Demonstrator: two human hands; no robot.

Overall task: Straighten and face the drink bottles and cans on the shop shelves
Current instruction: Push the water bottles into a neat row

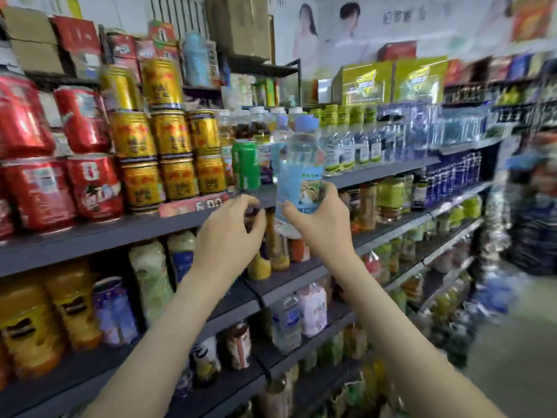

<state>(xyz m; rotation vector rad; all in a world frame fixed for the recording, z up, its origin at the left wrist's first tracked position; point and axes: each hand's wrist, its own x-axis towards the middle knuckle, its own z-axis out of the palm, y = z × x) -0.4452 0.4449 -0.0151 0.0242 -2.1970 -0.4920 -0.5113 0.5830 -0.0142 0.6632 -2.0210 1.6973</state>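
Right hand (319,220) fingers clamped round lower label of water bottle (301,158), near upright, in air just before shelf (120,235) front edge. Left hand (232,233) fingers apart, loosely curled, empty. Bottle looks full: likely fairly heavy, thin plastic yields, label slick; hold mid-body

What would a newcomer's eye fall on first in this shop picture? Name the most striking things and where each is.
First, the clear bottle with a blue cap, gripped low down by the right hand at centre, the left hand empty just beside it. Next, the stacked gold cans on the shelf at left, with red cans further left.
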